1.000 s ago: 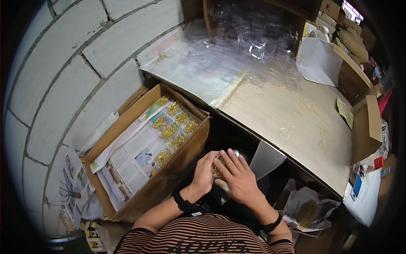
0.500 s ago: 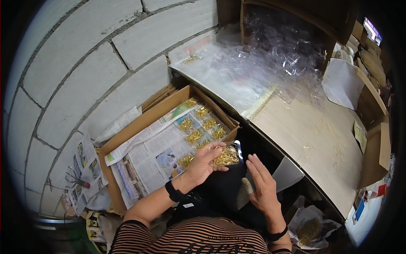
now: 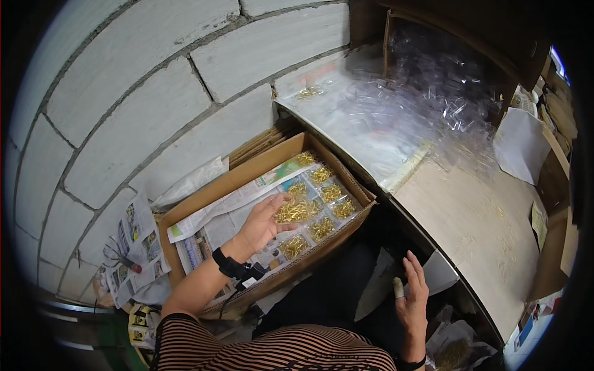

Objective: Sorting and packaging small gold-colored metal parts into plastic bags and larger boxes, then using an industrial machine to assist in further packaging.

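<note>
Under the white block wall [image 3: 164, 86] at upper left, the left hand [image 3: 255, 227], fingers pinched on a clear tray of golden pieces [image 3: 297, 211] over the cardboard box [image 3: 337, 237] at centre, could by tilting spill them, shiny and tangled, while the right hand [image 3: 413, 300], lower right, is empty, thumb apart.

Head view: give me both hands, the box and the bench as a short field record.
Left hand: holds a pack of gold bits over the box; contact underneath unclear
Right hand: empty, open, near the bench's front edge; pale finger cover
Box: cardboard, newspaper inside, other packs toward its right end
Bench: clear plastic pieces heaped toward the back
</note>
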`<state>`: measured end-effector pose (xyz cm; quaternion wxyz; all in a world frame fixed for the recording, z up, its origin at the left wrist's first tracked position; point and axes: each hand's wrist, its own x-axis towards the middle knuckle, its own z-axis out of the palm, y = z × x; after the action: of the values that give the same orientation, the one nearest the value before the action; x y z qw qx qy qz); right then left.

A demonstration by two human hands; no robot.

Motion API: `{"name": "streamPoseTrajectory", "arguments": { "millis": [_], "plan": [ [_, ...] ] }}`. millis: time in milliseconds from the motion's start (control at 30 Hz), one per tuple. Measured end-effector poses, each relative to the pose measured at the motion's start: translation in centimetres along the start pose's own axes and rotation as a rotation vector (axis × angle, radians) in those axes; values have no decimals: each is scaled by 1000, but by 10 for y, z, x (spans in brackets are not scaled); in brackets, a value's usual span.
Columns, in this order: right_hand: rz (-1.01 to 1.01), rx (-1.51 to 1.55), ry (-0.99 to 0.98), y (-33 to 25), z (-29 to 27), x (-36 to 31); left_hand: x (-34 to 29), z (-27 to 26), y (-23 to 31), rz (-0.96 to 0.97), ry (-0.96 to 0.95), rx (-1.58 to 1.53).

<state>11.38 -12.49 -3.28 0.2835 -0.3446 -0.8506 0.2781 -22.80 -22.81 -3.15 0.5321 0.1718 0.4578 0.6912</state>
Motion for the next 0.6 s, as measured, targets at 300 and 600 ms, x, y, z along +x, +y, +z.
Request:
{"name": "streamPoseTrajectory", "arguments": {
  "millis": [300, 600],
  "plan": [
    [6, -16, -74, 1, 12, 5, 9, -18, 0, -14, -21, 87],
    [31, -77, -121, 8, 9, 4, 19, -66, -2, -250, 104, 15]
  ]
}}
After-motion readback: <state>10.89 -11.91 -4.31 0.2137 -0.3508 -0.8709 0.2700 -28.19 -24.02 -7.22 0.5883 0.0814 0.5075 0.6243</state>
